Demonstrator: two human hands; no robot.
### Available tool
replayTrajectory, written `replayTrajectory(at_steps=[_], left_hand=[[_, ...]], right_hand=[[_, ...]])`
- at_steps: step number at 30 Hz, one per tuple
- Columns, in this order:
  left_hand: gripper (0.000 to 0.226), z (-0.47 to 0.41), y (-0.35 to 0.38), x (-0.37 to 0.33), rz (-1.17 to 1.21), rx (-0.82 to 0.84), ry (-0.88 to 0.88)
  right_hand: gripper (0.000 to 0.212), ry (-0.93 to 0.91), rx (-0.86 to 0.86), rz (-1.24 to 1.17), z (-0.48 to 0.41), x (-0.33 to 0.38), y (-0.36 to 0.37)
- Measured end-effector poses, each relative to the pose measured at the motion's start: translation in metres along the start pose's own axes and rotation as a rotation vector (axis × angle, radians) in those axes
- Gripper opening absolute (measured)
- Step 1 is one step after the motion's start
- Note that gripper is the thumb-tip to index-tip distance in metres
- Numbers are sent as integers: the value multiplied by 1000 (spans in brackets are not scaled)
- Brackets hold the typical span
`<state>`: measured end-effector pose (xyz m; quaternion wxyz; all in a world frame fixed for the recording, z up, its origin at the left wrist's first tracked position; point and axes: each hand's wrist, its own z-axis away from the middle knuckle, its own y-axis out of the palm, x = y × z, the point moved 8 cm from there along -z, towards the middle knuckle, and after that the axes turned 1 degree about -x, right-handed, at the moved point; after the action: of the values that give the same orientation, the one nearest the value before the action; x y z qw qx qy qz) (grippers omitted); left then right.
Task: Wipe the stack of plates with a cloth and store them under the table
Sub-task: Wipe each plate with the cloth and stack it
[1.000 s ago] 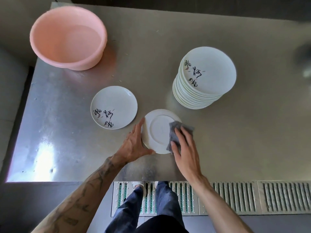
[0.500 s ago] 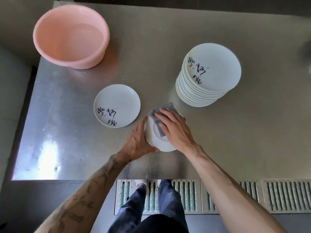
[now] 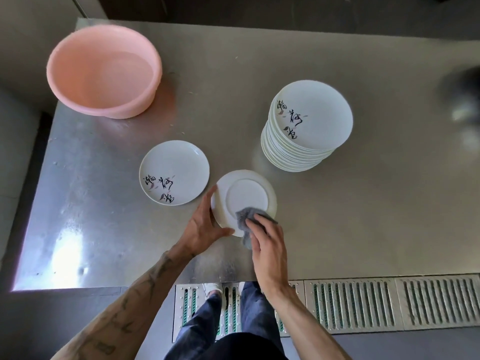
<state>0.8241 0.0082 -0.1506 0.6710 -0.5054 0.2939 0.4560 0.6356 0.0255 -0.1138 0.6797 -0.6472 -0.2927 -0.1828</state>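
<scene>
- Left hand [image 3: 205, 224] clasps the upturned plate [image 3: 244, 196] by its left rim; right hand [image 3: 270, 253] presses the cloth [image 3: 244, 220] onto it, thumb hidden, probably pinching.
- Cloth has swept from far rim to near rim: underside nearly done, stack [image 3: 309, 126] waiting beyond.

Basin [image 3: 130, 110]: pink, round, upright at your far left.
Floor grate [image 3: 363, 302]: slotted metal, along the floor nearest you.
Dark object [image 3: 462, 92]: at your right edge, too blurred to identify.
</scene>
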Motion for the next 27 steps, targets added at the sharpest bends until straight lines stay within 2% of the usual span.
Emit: replayTrajectory(at_steps=[4,10,13,16,18,23,27], left_hand=[[101,7,-10,-6,160,-23,3],[70,9,-21,-26,442,-128,-66],[61,4,-29,-36,487,-215,-69],[62,0,-41,-47,515,-284,-62],[63,-1,-51,-52,498,-303,-62],[29,-6,-63,-57,293,-255,-5],[21,-5,-62,-68,74,-249,72]], right_hand=[[39,98,-98,-33,-11,-17,-25],[39,81,-72,-34,-27,-18,-36],[39,86,-76,-46,-31,-16,-38],[38,102,-75,-48,-33,-16,-40],[37,97,-73,-54,-33,-16,-42],[38,106,-75,-55,-33,-15,-44],[39,111,-91,-67,-34,-13,-46]])
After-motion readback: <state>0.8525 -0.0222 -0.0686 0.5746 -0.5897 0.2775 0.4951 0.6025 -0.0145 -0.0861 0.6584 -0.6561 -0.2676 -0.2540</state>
